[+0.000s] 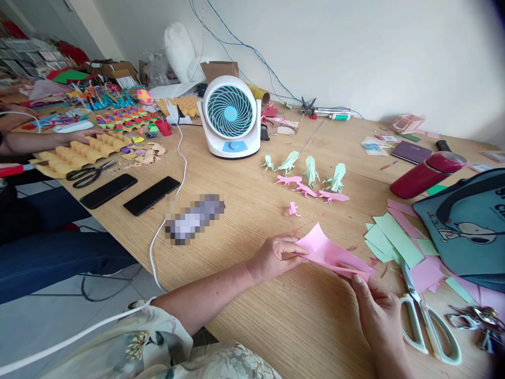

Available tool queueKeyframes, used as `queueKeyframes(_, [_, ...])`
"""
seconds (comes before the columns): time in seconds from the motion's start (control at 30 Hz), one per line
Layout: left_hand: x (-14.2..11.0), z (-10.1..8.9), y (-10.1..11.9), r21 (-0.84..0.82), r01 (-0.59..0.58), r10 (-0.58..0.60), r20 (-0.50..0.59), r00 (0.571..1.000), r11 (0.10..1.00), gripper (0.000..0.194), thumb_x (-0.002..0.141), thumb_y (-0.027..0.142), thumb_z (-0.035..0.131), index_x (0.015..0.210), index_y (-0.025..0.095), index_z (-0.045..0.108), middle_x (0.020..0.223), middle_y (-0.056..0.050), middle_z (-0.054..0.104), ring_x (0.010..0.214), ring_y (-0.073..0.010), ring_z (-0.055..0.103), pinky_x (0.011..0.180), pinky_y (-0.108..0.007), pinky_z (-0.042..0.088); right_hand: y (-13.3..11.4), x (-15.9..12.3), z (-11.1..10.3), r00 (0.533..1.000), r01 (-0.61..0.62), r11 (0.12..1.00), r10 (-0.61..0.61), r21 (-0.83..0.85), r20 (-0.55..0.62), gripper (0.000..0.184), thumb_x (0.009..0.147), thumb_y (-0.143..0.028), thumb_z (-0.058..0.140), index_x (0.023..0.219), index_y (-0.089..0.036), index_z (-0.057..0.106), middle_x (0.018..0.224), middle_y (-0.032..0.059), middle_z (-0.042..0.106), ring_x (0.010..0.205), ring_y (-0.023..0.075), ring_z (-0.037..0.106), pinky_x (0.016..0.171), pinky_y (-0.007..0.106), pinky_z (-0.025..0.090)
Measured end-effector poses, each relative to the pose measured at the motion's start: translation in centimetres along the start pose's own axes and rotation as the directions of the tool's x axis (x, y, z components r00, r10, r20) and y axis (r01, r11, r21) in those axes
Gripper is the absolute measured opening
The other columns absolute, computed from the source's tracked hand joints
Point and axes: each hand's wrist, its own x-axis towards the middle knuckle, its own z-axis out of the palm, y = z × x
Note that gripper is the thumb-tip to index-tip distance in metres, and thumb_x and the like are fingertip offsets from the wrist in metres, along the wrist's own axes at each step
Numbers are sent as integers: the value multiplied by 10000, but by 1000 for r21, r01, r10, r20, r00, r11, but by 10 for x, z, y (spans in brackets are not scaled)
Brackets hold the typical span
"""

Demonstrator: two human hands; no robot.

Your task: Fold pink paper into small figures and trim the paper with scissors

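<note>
Floral-print clothing (229,363) is right up close, by the near edge of the tabletop (244,226). Just in from that edge, the left hand (278,258) and right hand (374,305) are both pinching a curved pink paper sheet (327,254), one at each end. White-handled scissors (412,292) lie just beside the right hand, and little green origami figures (337,179) and pink origami figures (333,197) sit toward the far edge.

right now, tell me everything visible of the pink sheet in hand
The sheet is pink, thin and paper-like, bent into a shallow trough with one far corner peaking upward. The left grip pinches its left end, the right grip its near right edge. It is over the table; contact there can't be told.
</note>
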Motion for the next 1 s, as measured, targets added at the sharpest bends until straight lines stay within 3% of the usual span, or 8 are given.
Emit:
queueKeyframes(0.13, [1,-2,3,-13,17,-18,-6,1000,1000,186,843,270,718,957,133,772,938,-105,767,871,-180,698,830,-273,545,-7,-2,2,995,-14,1000,13,-13,-96,422,859,-520,628,1077,-193,781,1005,68,786,1014,302,705,861,334,570])
queueKeyframes(0.27, [2,-6,7,-36,85,-82,67,994,996,228,905,312,634,934,124,758,887,-96,757,831,-171,691,804,-263,528,-13,-4,3,989,26,998,-35,-63,-146,390,852,-503,646,1053,-200,788,954,52,789,952,287,717,775,301,580])
queueKeyframes(0.33, [3,-9,9,-26,114,-112,65,992,993,251,934,318,585,891,129,744,862,-85,742,841,-172,684,815,-269,518,-15,-6,4,989,52,994,-65,-94,-135,358,845,-488,659,1017,-206,799,901,44,791,852,270,728,683,282,582])
queueKeyframes(0.5, [10,-16,11,58,107,-100,-124,987,993,163,924,291,593,958,163,688,1050,-95,708,1056,-210,639,983,-343,467,-21,-12,10,985,158,982,-164,-102,-55,277,832,-441,688,945,-222,814,857,43,792,688,222,711,568,252,556])
queueKeyframes(0.6, [14,-20,13,132,124,-108,-120,987,983,142,919,257,592,1012,182,670,1067,-84,711,1062,-214,632,985,-356,465,-28,-16,16,981,189,977,-184,-98,57,259,858,-424,661,921,-223,813,822,46,787,667,216,707,581,261,561])
queueKeyframes(0.77, [20,-19,24,303,22,-56,104,993,953,212,931,254,587,1124,194,648,1119,-69,723,1059,-223,642,959,-359,441,-36,-16,22,969,206,974,-190,-92,161,272,885,-399,634,1000,-214,796,941,70,785,818,241,727,736,293,577])
queueKeyframes(0.87, [23,-11,32,358,-94,-19,300,954,929,245,938,292,589,1156,188,633,1105,-63,732,1044,-228,652,965,-364,417,-38,-15,23,957,243,966,-225,-87,181,267,883,-386,634,1009,-213,793,897,58,777,770,226,711,713,284,564])
queueKeyframes(1.0, [24,1,32,344,-141,-8,397,918,928,140,952,230,541,1003,170,657,957,-52,735,938,-194,662,887,-305,442,-38,-14,23,947,274,958,-254,-84,197,244,888,-365,624,991,-216,788,822,40,743,714,199,673,638,254,534])
